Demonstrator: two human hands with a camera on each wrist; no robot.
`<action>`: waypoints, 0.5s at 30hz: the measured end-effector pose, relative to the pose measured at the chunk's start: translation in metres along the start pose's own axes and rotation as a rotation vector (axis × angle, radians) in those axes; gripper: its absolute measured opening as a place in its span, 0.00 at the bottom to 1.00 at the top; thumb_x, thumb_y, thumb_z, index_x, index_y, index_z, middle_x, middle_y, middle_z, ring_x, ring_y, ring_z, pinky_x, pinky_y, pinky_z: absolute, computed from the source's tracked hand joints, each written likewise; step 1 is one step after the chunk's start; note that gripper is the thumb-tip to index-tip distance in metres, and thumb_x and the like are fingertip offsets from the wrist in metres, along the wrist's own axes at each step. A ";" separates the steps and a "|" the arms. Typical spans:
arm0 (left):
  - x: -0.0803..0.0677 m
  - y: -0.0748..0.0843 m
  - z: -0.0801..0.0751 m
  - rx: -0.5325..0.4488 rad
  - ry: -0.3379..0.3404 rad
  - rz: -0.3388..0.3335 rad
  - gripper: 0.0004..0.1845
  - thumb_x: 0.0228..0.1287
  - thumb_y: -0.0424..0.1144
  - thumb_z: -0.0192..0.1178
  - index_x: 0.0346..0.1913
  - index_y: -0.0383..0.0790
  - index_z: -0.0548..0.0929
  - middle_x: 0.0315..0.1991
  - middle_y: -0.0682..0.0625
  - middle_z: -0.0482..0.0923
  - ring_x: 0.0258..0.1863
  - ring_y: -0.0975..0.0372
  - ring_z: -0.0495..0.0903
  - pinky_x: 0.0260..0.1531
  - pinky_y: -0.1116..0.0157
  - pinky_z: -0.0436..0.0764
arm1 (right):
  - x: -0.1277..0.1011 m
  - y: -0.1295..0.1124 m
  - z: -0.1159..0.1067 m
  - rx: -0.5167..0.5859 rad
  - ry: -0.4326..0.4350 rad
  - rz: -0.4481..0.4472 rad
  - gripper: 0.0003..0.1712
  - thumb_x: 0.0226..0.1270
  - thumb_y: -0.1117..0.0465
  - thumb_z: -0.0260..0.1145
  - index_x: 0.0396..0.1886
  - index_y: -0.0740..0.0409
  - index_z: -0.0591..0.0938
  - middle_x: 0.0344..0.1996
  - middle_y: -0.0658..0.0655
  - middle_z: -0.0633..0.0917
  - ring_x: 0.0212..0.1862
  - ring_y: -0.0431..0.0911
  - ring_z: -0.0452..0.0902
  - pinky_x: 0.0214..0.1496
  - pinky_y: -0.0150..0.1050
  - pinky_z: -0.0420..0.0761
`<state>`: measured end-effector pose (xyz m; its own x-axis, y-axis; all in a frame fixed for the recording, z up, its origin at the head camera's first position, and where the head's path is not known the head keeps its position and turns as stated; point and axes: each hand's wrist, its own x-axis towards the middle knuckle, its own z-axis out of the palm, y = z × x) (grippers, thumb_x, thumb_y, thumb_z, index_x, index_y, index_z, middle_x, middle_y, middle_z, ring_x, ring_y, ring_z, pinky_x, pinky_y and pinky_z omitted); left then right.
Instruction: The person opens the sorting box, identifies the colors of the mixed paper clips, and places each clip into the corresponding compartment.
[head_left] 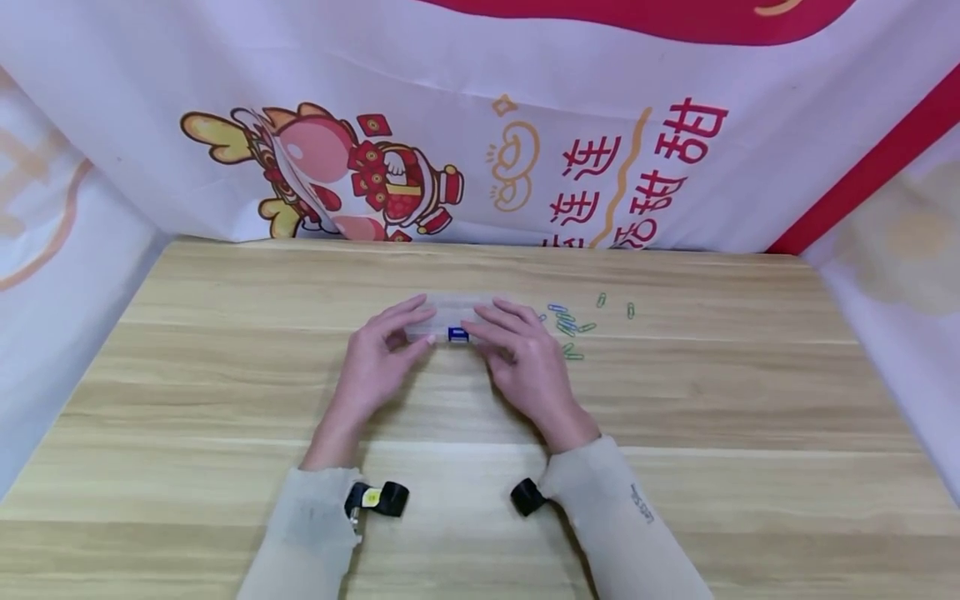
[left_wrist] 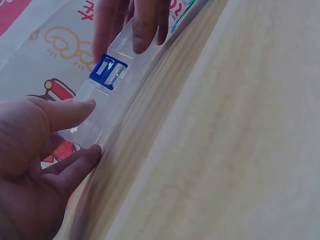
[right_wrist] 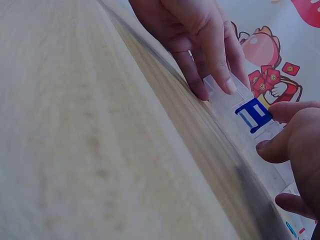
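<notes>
A clear plastic box (head_left: 448, 309) with a blue latch (head_left: 458, 334) on its front lies on the wooden table. My left hand (head_left: 377, 357) holds the box's left end, thumb at the front face and fingers around the end and back. At the other end, my right hand (head_left: 529, 367) holds the box with its thumb at the front, and its index finger reaches the top edge beside the latch (right_wrist: 254, 115). In the left wrist view the clear box (left_wrist: 95, 112) looks shut. What it contains cannot be made out.
Several green and blue paper clips (head_left: 567, 323) lie scattered on the table (head_left: 712, 392), right of the right hand. A white cloth (head_left: 480, 150) with red and gold prints hangs behind the table's back edge. White cloth also hangs along both sides.
</notes>
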<state>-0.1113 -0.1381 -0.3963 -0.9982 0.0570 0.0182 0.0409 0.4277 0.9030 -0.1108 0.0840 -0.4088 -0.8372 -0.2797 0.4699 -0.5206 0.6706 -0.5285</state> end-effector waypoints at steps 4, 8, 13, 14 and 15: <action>0.003 -0.001 0.001 -0.022 -0.003 -0.008 0.21 0.73 0.34 0.70 0.67 0.46 0.86 0.79 0.56 0.73 0.78 0.53 0.73 0.74 0.56 0.82 | 0.000 0.002 0.000 -0.018 0.031 -0.029 0.18 0.68 0.66 0.78 0.54 0.46 0.93 0.63 0.52 0.89 0.73 0.52 0.80 0.78 0.50 0.80; 0.003 -0.002 0.002 -0.038 -0.007 -0.014 0.21 0.73 0.34 0.70 0.67 0.45 0.86 0.79 0.56 0.73 0.78 0.54 0.73 0.74 0.55 0.81 | 0.000 0.003 0.000 -0.044 0.052 -0.050 0.17 0.68 0.66 0.78 0.53 0.47 0.93 0.61 0.53 0.90 0.70 0.51 0.82 0.75 0.48 0.83; 0.002 -0.002 0.003 -0.048 -0.002 -0.024 0.21 0.72 0.34 0.70 0.66 0.46 0.86 0.78 0.57 0.74 0.78 0.55 0.73 0.74 0.56 0.81 | 0.000 0.001 0.001 -0.069 0.076 -0.039 0.16 0.69 0.67 0.75 0.52 0.46 0.94 0.59 0.51 0.92 0.69 0.49 0.84 0.73 0.46 0.84; 0.002 -0.002 0.003 -0.049 0.001 -0.026 0.21 0.72 0.34 0.70 0.66 0.46 0.87 0.78 0.57 0.74 0.78 0.55 0.73 0.74 0.56 0.81 | 0.000 0.000 0.001 -0.065 0.084 -0.036 0.15 0.70 0.68 0.74 0.51 0.46 0.94 0.58 0.51 0.92 0.69 0.49 0.84 0.73 0.46 0.84; 0.002 -0.002 0.003 -0.051 0.004 -0.026 0.21 0.72 0.33 0.71 0.66 0.46 0.87 0.78 0.57 0.74 0.78 0.55 0.73 0.74 0.56 0.81 | 0.000 0.000 0.002 -0.061 0.094 -0.035 0.15 0.70 0.68 0.74 0.50 0.46 0.94 0.57 0.51 0.92 0.68 0.49 0.84 0.73 0.46 0.85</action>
<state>-0.1130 -0.1357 -0.3995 -0.9991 0.0432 -0.0042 0.0126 0.3825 0.9239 -0.1114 0.0832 -0.4103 -0.7976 -0.2401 0.5534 -0.5361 0.7026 -0.4679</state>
